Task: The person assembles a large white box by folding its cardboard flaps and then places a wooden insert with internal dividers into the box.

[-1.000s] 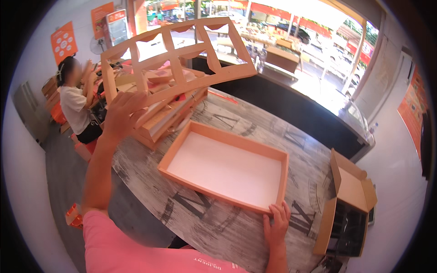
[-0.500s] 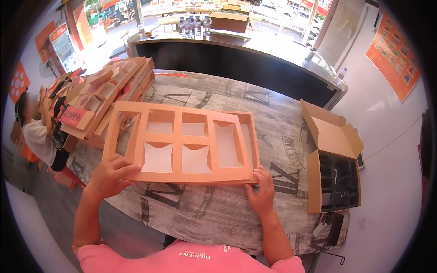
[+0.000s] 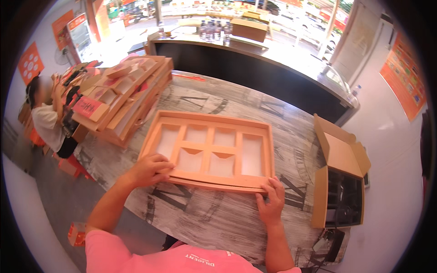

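A shallow brown cardboard box (image 3: 271, 150) lies on the table in front of me. A cardboard divider insert (image 3: 207, 149) with several square and oblong openings sits inside its walls, and pale bottom shows through the openings. Along the front, a thin dark gap runs between insert and box wall. My left hand (image 3: 150, 170) is closed on the insert's front left part, fingertips on its top. At the front right corner, my right hand (image 3: 271, 200) grips the box, fingers over the edge and thumb on the outer side.
A leaning stack of cardboard trays (image 3: 123, 98) stands at the table's left, with a person (image 3: 48, 118) beyond it. On the right lies an open carton (image 3: 322, 195) with dark contents. Bottles (image 3: 214, 31) and another carton (image 3: 249, 29) stand on the far counter.
The divider insert has come down from a tilted position above the box into it, shifting right within the walls. Both hands stayed at the front edge. The whole view has shifted slightly.
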The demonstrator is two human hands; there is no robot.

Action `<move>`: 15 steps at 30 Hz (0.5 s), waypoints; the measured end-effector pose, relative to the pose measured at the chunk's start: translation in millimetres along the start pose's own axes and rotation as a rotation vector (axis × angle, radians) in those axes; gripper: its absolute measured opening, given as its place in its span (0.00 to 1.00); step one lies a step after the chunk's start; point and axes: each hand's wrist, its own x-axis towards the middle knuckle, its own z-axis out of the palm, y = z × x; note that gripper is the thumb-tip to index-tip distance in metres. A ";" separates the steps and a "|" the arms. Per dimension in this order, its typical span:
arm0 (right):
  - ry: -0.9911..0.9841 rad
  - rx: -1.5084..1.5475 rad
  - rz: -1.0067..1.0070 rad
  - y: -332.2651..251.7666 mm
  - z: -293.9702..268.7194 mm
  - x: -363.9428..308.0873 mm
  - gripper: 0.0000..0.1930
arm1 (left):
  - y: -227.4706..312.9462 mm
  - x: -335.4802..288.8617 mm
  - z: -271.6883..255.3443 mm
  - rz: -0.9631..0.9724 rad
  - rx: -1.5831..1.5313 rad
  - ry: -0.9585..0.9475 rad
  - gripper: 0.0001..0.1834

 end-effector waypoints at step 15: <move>-0.103 -0.171 -0.049 0.2 -4.7 0.5 0.17 | 7.6 -34.5 8.0 -0.151 0.023 0.005 0.19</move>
